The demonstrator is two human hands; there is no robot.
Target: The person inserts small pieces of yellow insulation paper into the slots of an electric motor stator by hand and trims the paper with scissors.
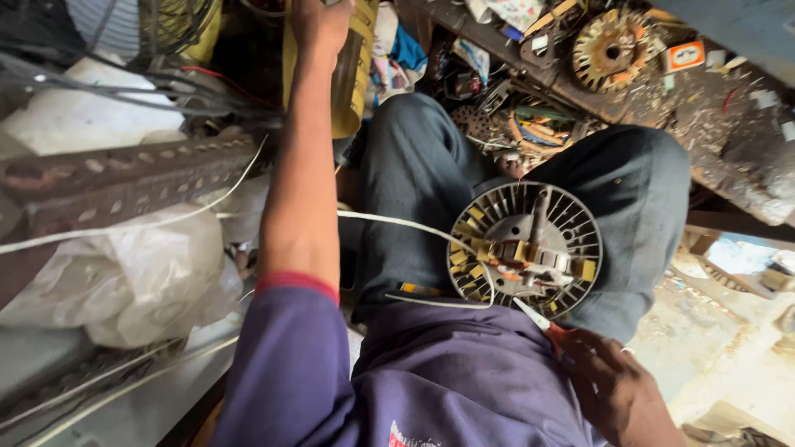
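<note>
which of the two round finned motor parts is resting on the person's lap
The grey finned round motor part with the white wire, lying on the knees by the right hand. The other, a rusty orange toothed disc, sits up on the cluttered bench.

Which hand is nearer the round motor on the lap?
Right. The right hand sits just below the motor, holding a red-handled tool whose tip meets the motor's rim. The left hand reaches far up to a yellow container.
</note>
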